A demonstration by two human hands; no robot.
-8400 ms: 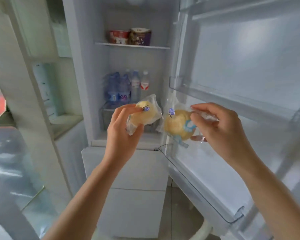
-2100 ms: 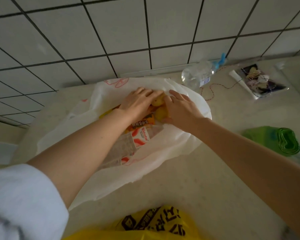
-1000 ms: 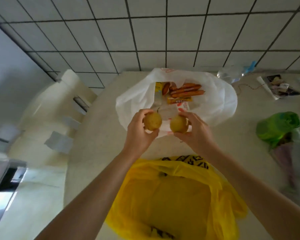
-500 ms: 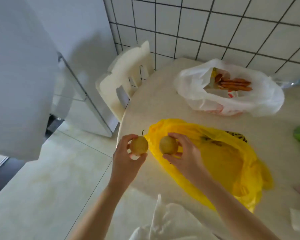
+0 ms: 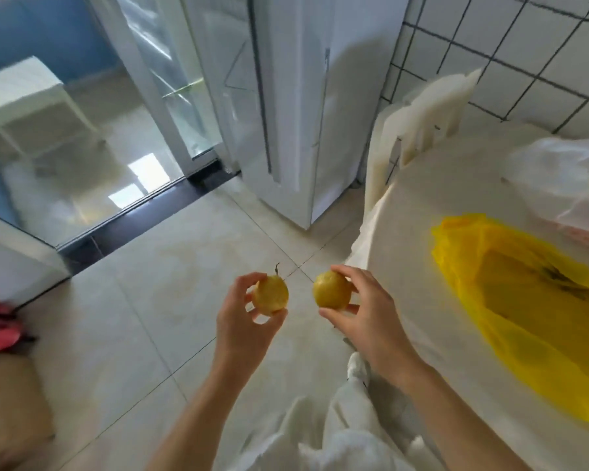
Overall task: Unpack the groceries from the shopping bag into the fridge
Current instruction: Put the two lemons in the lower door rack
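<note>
Fruit now clear of the table: left hand [image 5: 244, 322] pinches one pear [image 5: 271, 294] between thumb and fingers, right hand [image 5: 364, 314] grips the other [image 5: 330, 289]. View has swung from the bag [image 5: 558, 171] toward the fridge [image 5: 286, 96], ahead of the fingertips. Judged: carry underway, placement outstanding.

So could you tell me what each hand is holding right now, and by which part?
The left hand holds one small yellow fruit around its body; the right hand holds another yellow fruit likewise.
</note>
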